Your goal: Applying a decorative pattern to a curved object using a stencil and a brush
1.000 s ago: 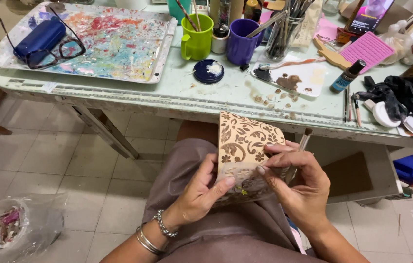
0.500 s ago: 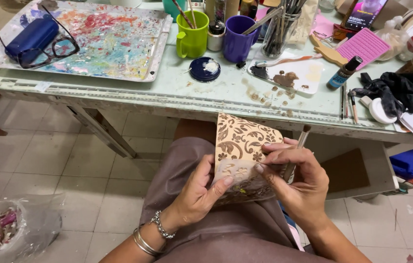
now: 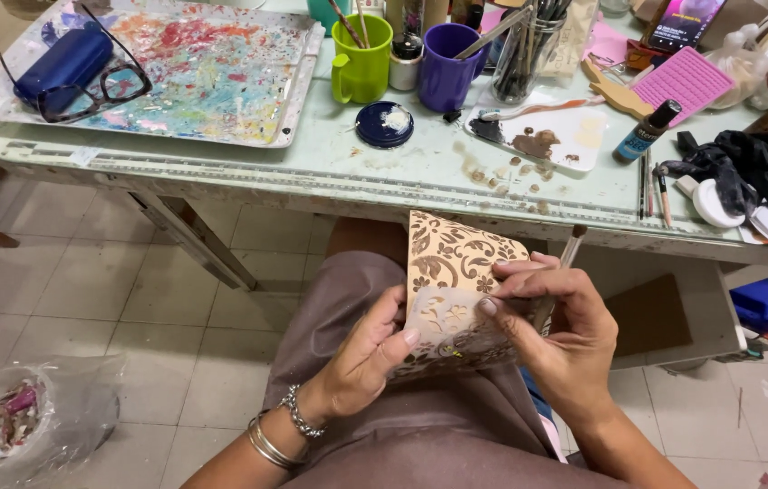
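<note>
Partly hidden by both hands [image 3: 375, 349], patterned panel [image 3: 456, 258], brush [image 3: 558, 276] tip unseen

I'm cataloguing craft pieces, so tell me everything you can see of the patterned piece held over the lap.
The patterned piece is a flat, tan panel, seemingly wood or card, covered in brown leaf and scroll motifs. It is held tilted over the lap, below the table edge. A translucent stencil sheet with flower cut-outs lies against its lower part. The left hand supports it from the left, thumb on the sheet; the right hand touches its right edge while holding a thin brush.
</note>
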